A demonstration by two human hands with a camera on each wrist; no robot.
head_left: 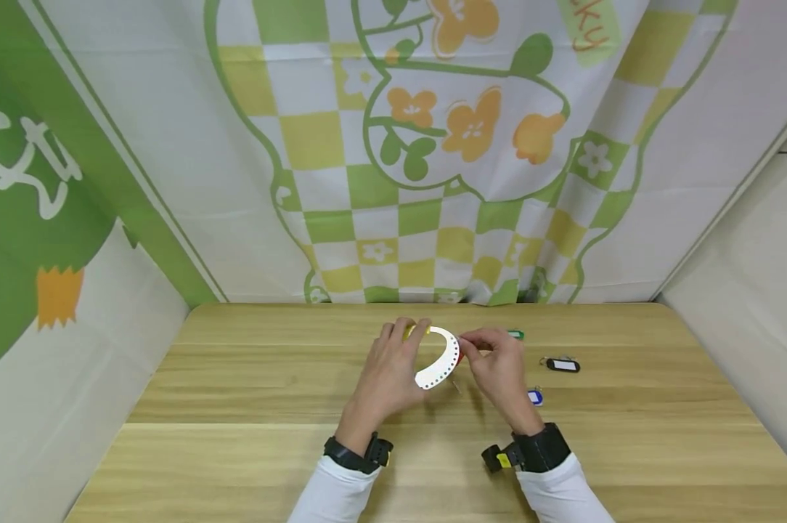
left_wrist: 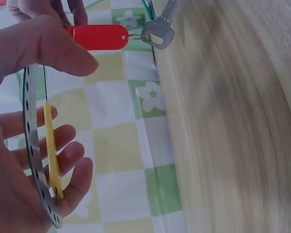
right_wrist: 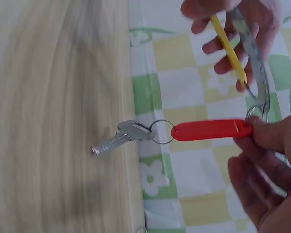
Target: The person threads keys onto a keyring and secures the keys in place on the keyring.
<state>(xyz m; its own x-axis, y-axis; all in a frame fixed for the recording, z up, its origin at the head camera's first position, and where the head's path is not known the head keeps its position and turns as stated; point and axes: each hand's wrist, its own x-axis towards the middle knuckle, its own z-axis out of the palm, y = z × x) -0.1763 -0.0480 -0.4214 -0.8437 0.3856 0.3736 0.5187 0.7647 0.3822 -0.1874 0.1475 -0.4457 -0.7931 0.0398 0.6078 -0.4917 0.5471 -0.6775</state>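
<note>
My left hand (head_left: 390,367) grips a white, curved plate (head_left: 447,359) with a row of small holes along its edge. A yellow key tag (left_wrist: 52,150) hangs at this plate, beside the left fingers. With thumb and index finger, my right hand (head_left: 503,367) pinches the end of a red key tag (right_wrist: 208,130) by a metal ring (right_wrist: 254,112) at the plate's edge. Whether that ring passes through a hole cannot be told. From the tag's other end, a silver key (right_wrist: 126,135) dangles on a second ring (right_wrist: 161,132).
On the wooden table (head_left: 269,392), right of the hands, lie a green key tag (head_left: 516,334), a black one (head_left: 563,365) and a blue one (head_left: 535,397), partly behind the right wrist. A patterned curtain (head_left: 426,240) hangs behind the table's far edge.
</note>
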